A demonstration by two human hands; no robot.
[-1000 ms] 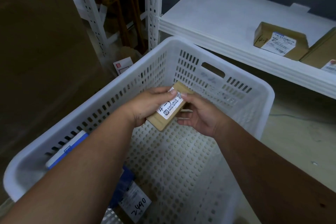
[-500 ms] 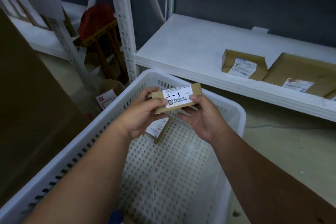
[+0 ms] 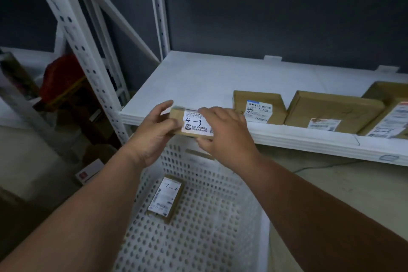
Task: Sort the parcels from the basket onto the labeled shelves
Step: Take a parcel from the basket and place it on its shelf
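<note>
A small brown parcel (image 3: 191, 123) with a white label marked "4-3" is held between both hands at the front edge of the white shelf (image 3: 198, 79). My left hand (image 3: 152, 130) grips its left end and my right hand (image 3: 225, 132) covers its right end. Below them stands the white perforated basket (image 3: 220, 216). Another small brown parcel (image 3: 166, 199) with a handwritten label lies flat on the basket floor.
Three brown parcels rest along the shelf's front right: a small one (image 3: 259, 107), a wider one (image 3: 331, 111) and one at the frame edge (image 3: 390, 115). White perforated uprights (image 3: 86, 51) stand left. A red object (image 3: 61, 70) and wooden frame sit behind them.
Both hands have lifted the "4-3" parcel out of the basket and carried it forward to the shelf's front edge. The view has tilted up toward the shelf.
</note>
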